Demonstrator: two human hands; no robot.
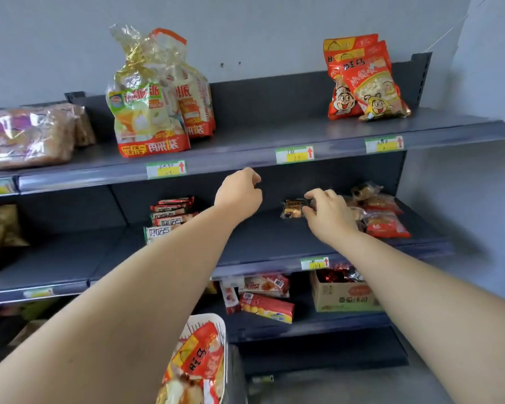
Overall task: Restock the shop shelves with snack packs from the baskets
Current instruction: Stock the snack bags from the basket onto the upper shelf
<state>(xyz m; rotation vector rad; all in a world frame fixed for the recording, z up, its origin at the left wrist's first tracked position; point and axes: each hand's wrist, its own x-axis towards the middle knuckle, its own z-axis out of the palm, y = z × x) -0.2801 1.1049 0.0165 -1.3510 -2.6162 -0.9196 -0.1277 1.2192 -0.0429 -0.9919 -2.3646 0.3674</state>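
Observation:
My right hand [328, 212] pinches a small dark snack pack [293, 209] that sits on the middle shelf [268, 246], just left of a pile of red and clear snack packs [379, 211]. My left hand [239, 192] hovers with curled fingers and holds nothing, in front of the middle shelf's back panel and below the upper shelf's edge. A white basket [213, 323] holding red snack packs [199, 360] sits low in front of me, under my left forearm.
The top shelf [260, 135] carries large yellow-red bags [149, 112], red bags [365, 80] at the right and bread packs [27, 135] at the left. Flat white-red packs [169, 217] are stacked on the middle shelf. The lower shelf holds red boxes [266, 304] and a cardboard carton [344, 295].

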